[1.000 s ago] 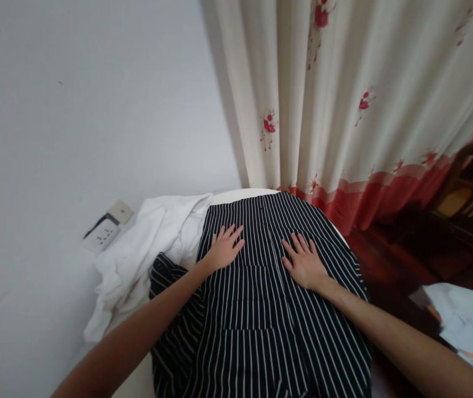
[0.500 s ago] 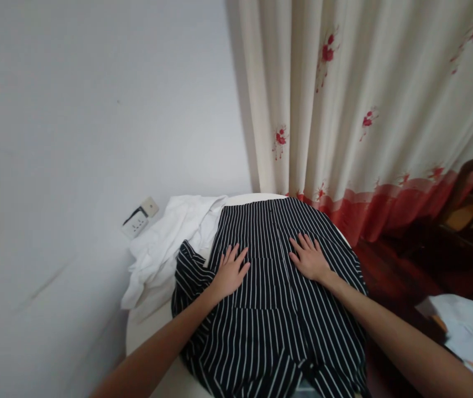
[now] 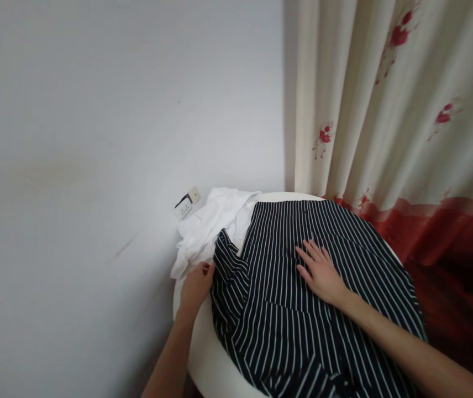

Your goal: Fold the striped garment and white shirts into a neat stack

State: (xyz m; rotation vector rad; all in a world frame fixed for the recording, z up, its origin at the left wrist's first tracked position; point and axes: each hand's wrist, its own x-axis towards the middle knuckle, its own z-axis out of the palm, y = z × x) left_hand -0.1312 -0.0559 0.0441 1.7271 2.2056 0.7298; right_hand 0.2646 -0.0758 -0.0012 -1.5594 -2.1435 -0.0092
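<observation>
Black, white-striped fabric garment (image 3: 278,342) lies over a round white table (image 3: 207,359), beside a crumpled white cloth (image 3: 214,218). The right hand (image 3: 321,275) rests flat on it, fingers spread; the left hand (image 3: 197,284), fingers curled, meets its bunched left edge, whether pinching it I cannot tell.

floral curtain (image 3: 352,110), red hem (image 3: 414,224) | wall socket (image 3: 184,209) | pale wall (image 3: 116,110) | white cloth (image 3: 214,215), crumpled

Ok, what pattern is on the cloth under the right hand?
The cloth has white stripes on black, clearest in the head view.
</observation>
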